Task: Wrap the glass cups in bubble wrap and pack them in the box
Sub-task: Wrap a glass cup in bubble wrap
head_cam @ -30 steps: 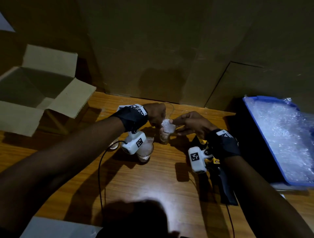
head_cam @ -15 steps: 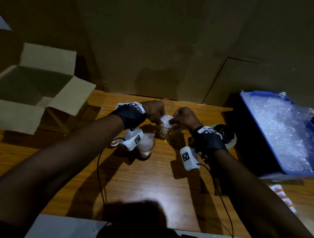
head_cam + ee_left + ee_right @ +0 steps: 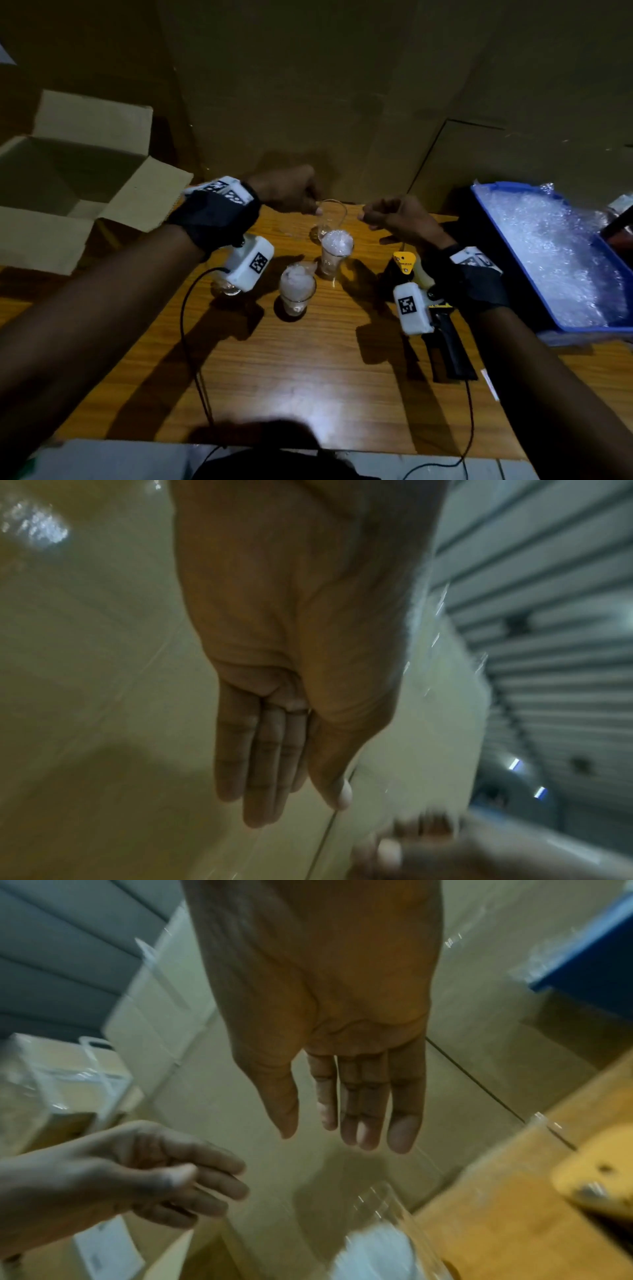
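Note:
Two glass cups stand mid-table with white bubble wrap stuffed inside: one [image 3: 335, 255] farther back, one [image 3: 297, 289] nearer. An empty glass [image 3: 330, 216] stands behind them, and another glass [image 3: 226, 290] is half hidden under my left wrist camera. My left hand [image 3: 317, 206] hovers by the empty glass's rim, and I cannot tell if it touches. In the left wrist view, this left hand [image 3: 301, 804] has straight fingers and holds nothing. My right hand [image 3: 363, 216] hangs above the stuffed cup; its fingers [image 3: 363, 1123] are straight and empty. The open cardboard box [image 3: 78, 178] sits at the left.
A blue bin [image 3: 507, 240] of bubble wrap sits at the right edge. A tape dispenser [image 3: 445, 342] with a yellow head lies under my right wrist. Cardboard sheets [image 3: 308, 102] wall off the back of the wooden table [image 3: 308, 370]. Cables trail toward the front edge.
Both hands have lifted off the stuffed far cup and drawn apart, fingers now straight. The cup stands alone with the wrap inside. The tape dispenser has come into view.

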`<action>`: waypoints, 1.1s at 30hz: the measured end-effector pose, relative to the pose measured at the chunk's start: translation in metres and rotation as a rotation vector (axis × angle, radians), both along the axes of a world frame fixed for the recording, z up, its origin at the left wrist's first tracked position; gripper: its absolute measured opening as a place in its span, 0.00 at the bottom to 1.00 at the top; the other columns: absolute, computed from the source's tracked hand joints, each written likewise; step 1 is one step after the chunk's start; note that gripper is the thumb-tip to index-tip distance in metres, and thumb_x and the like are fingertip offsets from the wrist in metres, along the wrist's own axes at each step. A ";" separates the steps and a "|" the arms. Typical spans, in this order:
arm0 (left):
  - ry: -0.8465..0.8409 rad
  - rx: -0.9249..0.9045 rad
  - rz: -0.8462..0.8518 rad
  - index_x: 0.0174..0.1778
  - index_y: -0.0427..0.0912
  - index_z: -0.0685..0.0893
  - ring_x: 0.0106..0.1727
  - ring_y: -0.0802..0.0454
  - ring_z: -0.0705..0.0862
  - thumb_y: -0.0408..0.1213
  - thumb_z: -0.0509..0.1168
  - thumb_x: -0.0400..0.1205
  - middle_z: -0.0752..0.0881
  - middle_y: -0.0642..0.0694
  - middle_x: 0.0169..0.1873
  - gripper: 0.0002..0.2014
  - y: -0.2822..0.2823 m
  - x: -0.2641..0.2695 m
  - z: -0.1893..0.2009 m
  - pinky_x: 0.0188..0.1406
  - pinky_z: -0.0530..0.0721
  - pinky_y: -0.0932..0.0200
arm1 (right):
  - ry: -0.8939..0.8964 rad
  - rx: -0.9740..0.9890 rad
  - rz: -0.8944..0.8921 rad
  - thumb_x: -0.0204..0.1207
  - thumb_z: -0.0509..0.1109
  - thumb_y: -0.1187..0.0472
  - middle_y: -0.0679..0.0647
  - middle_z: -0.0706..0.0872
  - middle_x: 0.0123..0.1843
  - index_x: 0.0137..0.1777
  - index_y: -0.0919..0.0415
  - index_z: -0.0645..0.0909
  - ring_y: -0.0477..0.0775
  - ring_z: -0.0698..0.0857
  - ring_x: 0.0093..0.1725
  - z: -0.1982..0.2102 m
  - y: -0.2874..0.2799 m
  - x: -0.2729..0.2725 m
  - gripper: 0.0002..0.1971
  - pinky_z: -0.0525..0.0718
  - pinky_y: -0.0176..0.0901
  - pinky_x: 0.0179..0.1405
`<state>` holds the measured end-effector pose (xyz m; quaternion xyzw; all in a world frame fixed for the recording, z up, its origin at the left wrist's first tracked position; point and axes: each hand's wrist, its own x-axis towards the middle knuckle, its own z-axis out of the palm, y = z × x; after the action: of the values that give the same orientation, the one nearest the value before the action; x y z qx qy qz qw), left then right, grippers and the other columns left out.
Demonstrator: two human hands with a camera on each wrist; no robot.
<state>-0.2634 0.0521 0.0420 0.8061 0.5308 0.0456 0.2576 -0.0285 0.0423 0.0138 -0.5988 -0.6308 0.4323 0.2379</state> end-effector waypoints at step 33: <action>-0.612 0.172 0.117 0.52 0.38 0.92 0.48 0.54 0.91 0.41 0.75 0.80 0.93 0.47 0.45 0.10 -0.018 0.319 -0.007 0.48 0.86 0.58 | -1.072 0.158 0.319 0.65 0.83 0.41 0.58 0.84 0.63 0.65 0.54 0.82 0.63 0.84 0.63 -0.032 0.097 0.327 0.31 0.77 0.47 0.59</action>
<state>0.0559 0.0337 0.0347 0.7418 0.4685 0.3454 0.3329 0.2981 0.1395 -0.0186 -0.6121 -0.7767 0.0498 -0.1400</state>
